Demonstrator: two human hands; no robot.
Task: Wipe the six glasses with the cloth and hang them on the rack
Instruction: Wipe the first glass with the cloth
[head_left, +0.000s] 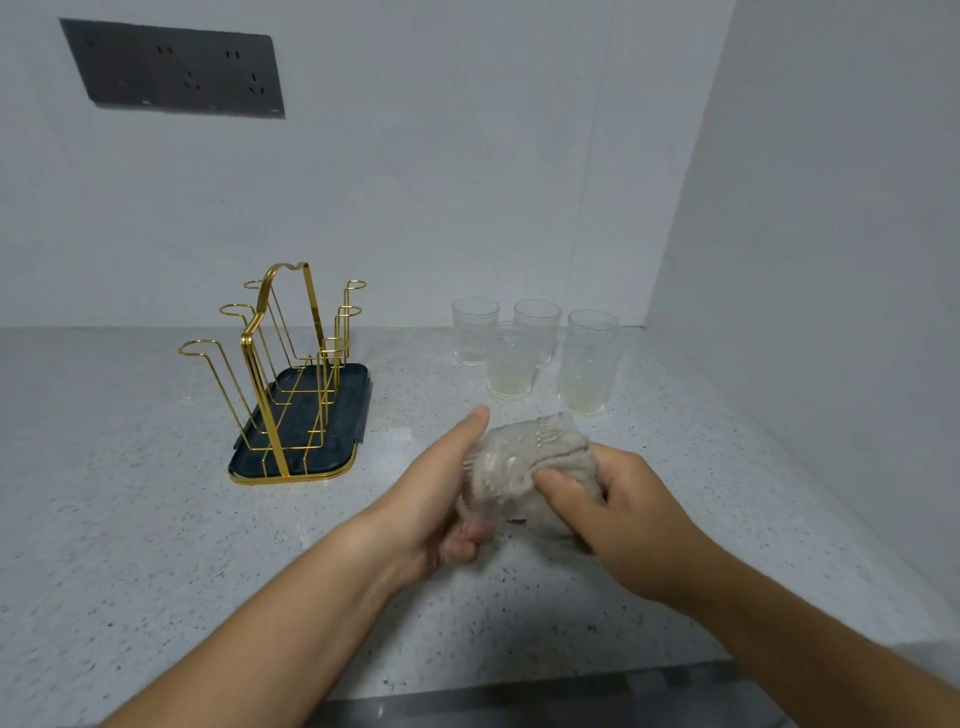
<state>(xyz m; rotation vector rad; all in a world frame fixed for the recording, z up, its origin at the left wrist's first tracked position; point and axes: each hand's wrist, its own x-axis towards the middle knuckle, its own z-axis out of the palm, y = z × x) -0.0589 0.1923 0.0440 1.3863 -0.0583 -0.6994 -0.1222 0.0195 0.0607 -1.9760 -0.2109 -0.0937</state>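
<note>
We hold the glass (493, 470) at centre: left hand (441, 504) grips it, right hand (623, 512) pinches the cloth (563, 449) around it. Best to twist steadily and grip firmly. Four glasses (511, 371) wait at one o'clock, the rack (283, 364) at ten.

- The held glass (501, 465) is smeared by motion blur; the cloth (563, 449) and the right hand (618, 514) hide its far end.
- The left hand (431, 512) has its fingers partly hidden under it.
- The left forearm (270, 623) and right forearm (805, 639) run off the bottom edge.
- The front glass (511, 366) partly covers the rear glass (537, 317).
</note>
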